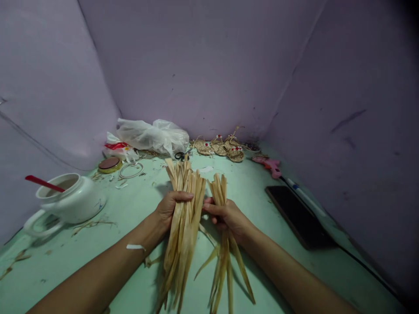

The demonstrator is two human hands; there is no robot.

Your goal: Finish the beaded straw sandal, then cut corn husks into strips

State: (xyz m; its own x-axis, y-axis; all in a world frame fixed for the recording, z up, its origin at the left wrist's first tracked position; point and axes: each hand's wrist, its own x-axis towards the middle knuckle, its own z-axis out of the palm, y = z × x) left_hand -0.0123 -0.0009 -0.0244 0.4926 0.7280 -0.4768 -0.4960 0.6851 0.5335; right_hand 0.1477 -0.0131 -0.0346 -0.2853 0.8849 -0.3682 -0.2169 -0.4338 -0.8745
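Observation:
My left hand (172, 207) is closed round a thick bundle of dried, straw-coloured leaf strips (183, 235), its thumb lying across the front. The strips stand roughly upright, their lower ends hanging toward me. To the right, my right hand (225, 213) grips a thinner bunch of the same dried strips (220, 187), whose tails fan out below the wrist. Its thumb and fingertips point left, close to the edge of the larger bundle; whether they touch it I cannot tell. A small white strip (135, 247) lies on my left forearm.
On the green tabletop (147, 179) at left stands a white mug (75, 200) with a red handle (44, 183) sticking out. Behind are a plastic bag (153, 135), scissors (180, 155) and several woven straw pieces (220, 147). At right lie a pink glue gun (268, 164) and a dark phone (299, 216).

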